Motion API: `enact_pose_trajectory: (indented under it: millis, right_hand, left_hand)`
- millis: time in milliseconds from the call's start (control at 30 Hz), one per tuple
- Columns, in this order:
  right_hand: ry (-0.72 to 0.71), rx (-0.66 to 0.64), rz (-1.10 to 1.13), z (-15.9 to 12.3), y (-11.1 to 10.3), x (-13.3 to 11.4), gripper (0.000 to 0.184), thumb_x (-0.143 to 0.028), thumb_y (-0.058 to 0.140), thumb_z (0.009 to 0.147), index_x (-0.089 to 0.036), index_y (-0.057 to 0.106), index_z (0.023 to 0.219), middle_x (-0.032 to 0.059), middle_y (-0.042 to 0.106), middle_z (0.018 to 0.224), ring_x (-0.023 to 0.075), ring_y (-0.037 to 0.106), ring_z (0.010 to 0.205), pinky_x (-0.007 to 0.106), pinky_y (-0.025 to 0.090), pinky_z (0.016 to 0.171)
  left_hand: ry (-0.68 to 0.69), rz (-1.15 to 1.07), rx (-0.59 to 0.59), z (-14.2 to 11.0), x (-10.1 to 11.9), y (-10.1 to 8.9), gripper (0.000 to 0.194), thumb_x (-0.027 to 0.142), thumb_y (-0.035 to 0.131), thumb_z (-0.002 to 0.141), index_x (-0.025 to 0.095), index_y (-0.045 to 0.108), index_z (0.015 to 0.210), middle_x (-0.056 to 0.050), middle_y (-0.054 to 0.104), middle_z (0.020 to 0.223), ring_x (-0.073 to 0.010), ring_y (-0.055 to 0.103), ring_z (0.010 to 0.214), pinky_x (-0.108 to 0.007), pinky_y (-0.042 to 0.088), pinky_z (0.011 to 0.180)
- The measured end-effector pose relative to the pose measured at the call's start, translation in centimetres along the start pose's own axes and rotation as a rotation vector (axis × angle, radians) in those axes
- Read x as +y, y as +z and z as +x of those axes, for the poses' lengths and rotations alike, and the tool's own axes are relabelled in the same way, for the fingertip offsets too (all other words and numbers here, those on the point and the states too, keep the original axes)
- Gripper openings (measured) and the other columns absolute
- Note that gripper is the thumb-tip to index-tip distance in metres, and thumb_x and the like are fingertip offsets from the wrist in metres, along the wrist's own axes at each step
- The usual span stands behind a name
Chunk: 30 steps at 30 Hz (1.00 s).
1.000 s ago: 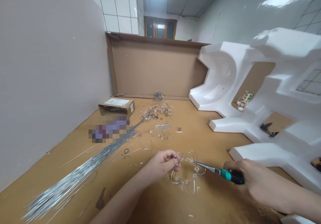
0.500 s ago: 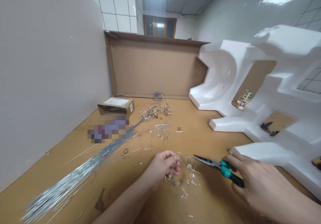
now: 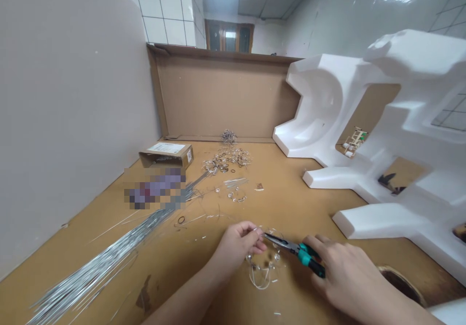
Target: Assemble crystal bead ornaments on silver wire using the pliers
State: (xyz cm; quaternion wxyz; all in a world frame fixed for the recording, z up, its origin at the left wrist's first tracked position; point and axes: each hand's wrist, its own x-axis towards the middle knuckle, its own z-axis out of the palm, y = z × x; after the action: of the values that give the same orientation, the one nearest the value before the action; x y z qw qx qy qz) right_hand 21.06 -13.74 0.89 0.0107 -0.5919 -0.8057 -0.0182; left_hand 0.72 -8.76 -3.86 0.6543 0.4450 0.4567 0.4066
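Note:
Between the fingertips of my left hand [image 3: 244,241] is one side of a ring of clear beads on wire [image 3: 272,265], its loose wire ends sticking out below. My right hand [image 3: 337,271] is wrapped round the handles of long-nose pliers [image 3: 291,248] with green and black grips. The plier tips reach the ring right beside my left fingertips. Whether the jaws are closed on the wire I cannot tell. Past my hands lies a smaller beaded wire piece [image 3: 237,196], with short straight wires [image 3: 235,183] behind it.
A long bundle of silver wires [image 3: 120,252] lies on the left. Behind it are an open cardboard box [image 3: 166,156] and a blurred-out purple item [image 3: 156,188]. Beaded pieces are heaped [image 3: 227,159] at the back. White moulded foam [image 3: 349,174] stands along the right side.
My right hand has moved left, bringing the plier tips to the beaded ring at my left fingertips. My left hand has hardly moved and keeps its hold.

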Motion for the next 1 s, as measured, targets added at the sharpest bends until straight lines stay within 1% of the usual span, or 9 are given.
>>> enact_pose_trajectory:
  millis: [133, 233, 400, 600, 800, 933, 1000]
  right_hand:
    - [0.025, -0.01, 0.002, -0.2, 0.1, 0.0, 0.021, -0.016, 0.044, 0.065, -0.023, 0.052, 0.083, 0.0023, 0.063, 0.076, 0.0224, 0.06, 0.064, 0.027, 0.025, 0.052]
    - [0.03, -0.02, 0.005, -0.3, 0.3, 0.0, 0.02, -0.015, 0.043, 0.066, -0.024, 0.052, 0.081, 0.0019, 0.064, 0.073, 0.0223, 0.061, 0.063, 0.027, 0.024, 0.051]
    - [0.042, -0.007, 0.008, -0.5, 0.4, 0.2, 0.015, -0.016, 0.043, 0.067, -0.023, 0.051, 0.078, 0.0012, 0.064, 0.072, 0.0219, 0.061, 0.062, 0.026, 0.024, 0.05]
    - [0.071, -0.013, 0.04, -0.4, 0.7, 0.3, 0.019, -0.017, 0.042, 0.066, -0.025, 0.053, 0.081, 0.0009, 0.064, 0.074, 0.0244, 0.061, 0.065, 0.027, 0.025, 0.051]
    - [0.08, -0.052, 0.065, -0.6, 1.0, 0.1, 0.025, -0.018, 0.041, 0.065, -0.028, 0.053, 0.086, -0.0002, 0.064, 0.074, 0.0271, 0.062, 0.065, 0.028, 0.023, 0.052]
    - [0.081, -0.055, 0.079, -0.4, 1.1, 0.0, 0.027, -0.016, 0.041, 0.064, -0.026, 0.053, 0.087, 0.0016, 0.064, 0.078, 0.0272, 0.062, 0.068, 0.029, 0.026, 0.054]
    - [0.083, -0.062, 0.084, -0.3, 1.2, 0.0, 0.027, -0.015, 0.042, 0.064, -0.026, 0.053, 0.086, 0.002, 0.064, 0.078, 0.0271, 0.062, 0.07, 0.029, 0.027, 0.055]
  left_hand:
    - [-0.015, -0.002, -0.022, -0.1, 0.0, 0.0, 0.038, 0.047, 0.069, 0.056, 0.012, 0.059, 0.065, -0.002, 0.062, 0.065, -0.0128, 0.062, 0.06, -0.023, 0.048, 0.059]
    - [-0.03, -0.007, -0.035, -0.1, 0.2, -0.1, 0.038, 0.048, 0.069, 0.057, 0.012, 0.061, 0.066, -0.003, 0.064, 0.068, -0.0124, 0.061, 0.06, -0.023, 0.047, 0.06]
    - [-0.036, -0.014, -0.04, 0.0, 0.1, -0.3, 0.034, 0.045, 0.068, 0.06, 0.011, 0.063, 0.068, -0.004, 0.065, 0.068, -0.0122, 0.061, 0.061, -0.023, 0.047, 0.061]
    - [-0.063, -0.03, -0.085, 0.0, -0.1, -0.3, 0.034, 0.043, 0.069, 0.06, 0.011, 0.065, 0.068, -0.004, 0.066, 0.069, -0.0125, 0.062, 0.062, -0.023, 0.047, 0.062]
    - [-0.02, 0.0, -0.037, 0.1, -0.2, -0.5, 0.034, 0.045, 0.067, 0.062, 0.012, 0.065, 0.07, -0.005, 0.067, 0.072, -0.013, 0.062, 0.062, -0.024, 0.047, 0.063]
    - [0.051, 0.044, -0.049, 0.0, -0.5, -0.2, 0.039, 0.049, 0.066, 0.062, 0.011, 0.066, 0.071, -0.006, 0.067, 0.071, -0.0135, 0.061, 0.061, -0.025, 0.047, 0.063]
    - [0.058, 0.058, -0.062, 0.0, -0.5, -0.1, 0.041, 0.05, 0.065, 0.062, 0.011, 0.065, 0.071, -0.007, 0.066, 0.07, -0.014, 0.061, 0.062, -0.025, 0.047, 0.063]
